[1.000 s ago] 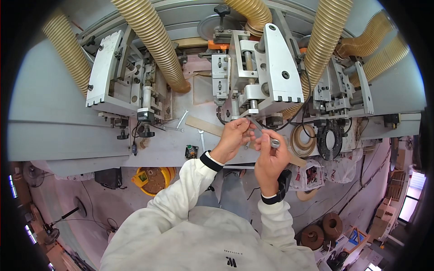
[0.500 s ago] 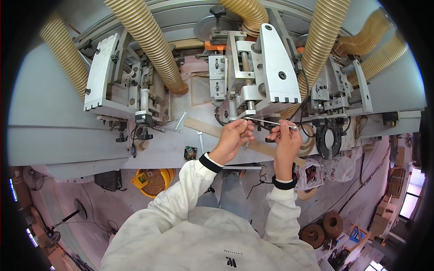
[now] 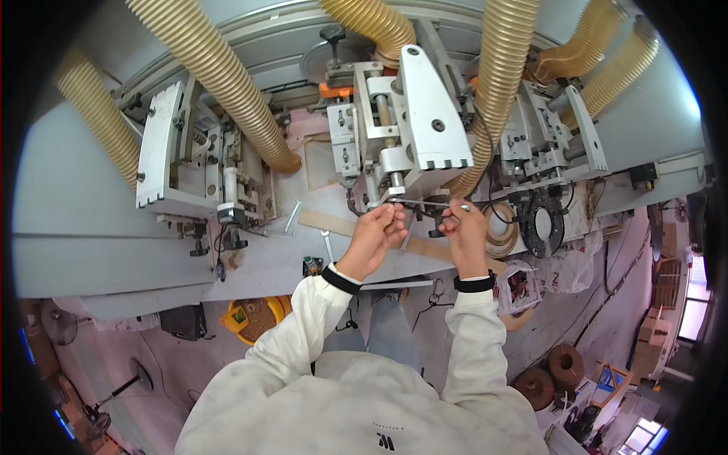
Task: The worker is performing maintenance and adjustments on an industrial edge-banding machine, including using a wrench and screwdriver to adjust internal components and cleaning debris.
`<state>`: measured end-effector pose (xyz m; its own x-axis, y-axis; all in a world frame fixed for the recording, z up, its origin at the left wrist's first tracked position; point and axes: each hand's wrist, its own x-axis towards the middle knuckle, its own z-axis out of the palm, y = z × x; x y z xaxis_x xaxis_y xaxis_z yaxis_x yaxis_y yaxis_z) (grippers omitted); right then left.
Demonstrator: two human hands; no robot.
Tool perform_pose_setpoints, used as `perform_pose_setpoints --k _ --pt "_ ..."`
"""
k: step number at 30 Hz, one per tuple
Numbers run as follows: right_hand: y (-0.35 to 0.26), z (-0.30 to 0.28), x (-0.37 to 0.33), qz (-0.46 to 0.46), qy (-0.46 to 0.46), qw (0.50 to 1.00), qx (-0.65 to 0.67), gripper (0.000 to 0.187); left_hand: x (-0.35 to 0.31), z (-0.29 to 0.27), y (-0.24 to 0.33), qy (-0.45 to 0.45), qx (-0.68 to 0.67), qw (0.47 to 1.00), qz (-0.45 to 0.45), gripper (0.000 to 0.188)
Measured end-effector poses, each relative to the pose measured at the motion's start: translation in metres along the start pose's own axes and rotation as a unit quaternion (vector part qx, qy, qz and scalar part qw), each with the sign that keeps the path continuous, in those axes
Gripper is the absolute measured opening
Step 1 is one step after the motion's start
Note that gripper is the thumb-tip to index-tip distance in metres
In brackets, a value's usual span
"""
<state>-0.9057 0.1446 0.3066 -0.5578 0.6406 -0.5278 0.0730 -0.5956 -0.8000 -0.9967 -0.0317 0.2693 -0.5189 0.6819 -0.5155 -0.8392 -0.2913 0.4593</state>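
A slim silver wrench point(image 3: 428, 202) lies nearly level below the middle machine head point(image 3: 436, 121). My right hand point(image 3: 466, 236) is closed around its right end, with the rounded tip showing past the fingers. My left hand point(image 3: 371, 239) has its fingertips pinched at the wrench's left end, just under a vertical metal shaft point(image 3: 396, 180). That end is partly hidden by the fingers and the machine part. Below my hands a wooden strip point(image 3: 326, 222) rests on the pale machine bed point(image 3: 265, 265).
Open-ended wrenches point(image 3: 327, 244) lie left of my hands, near a small green-topped object point(image 3: 312, 266). Ribbed yellow hoses point(image 3: 220, 83) run down to the machine heads. A yellow bucket point(image 3: 280, 307) stands on the floor, and a black ring-shaped part point(image 3: 543, 224) hangs at the right.
The view has shifted, so the machine sits further left in it. Both hands stay on the wrench, whose left end is now up against the shaft's lower end.
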Motion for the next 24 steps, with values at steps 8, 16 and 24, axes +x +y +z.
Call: perform_pose_setpoints --k 8,16,24 --pt "-0.033 -0.058 -0.051 -0.095 -0.041 0.992 0.072 0.021 -0.045 -0.001 -0.021 -0.013 0.157 0.986 -0.053 0.027" --pt "-0.007 -0.223 -0.074 -0.025 -0.021 0.996 -0.085 0.019 -0.064 -0.037 -0.108 0.061 0.283 0.937 -0.196 0.027" --pt "0.045 -0.292 0.002 0.181 -0.193 0.944 -0.199 0.026 0.022 -0.038 -0.181 0.131 0.278 0.95 -0.051 0.028"
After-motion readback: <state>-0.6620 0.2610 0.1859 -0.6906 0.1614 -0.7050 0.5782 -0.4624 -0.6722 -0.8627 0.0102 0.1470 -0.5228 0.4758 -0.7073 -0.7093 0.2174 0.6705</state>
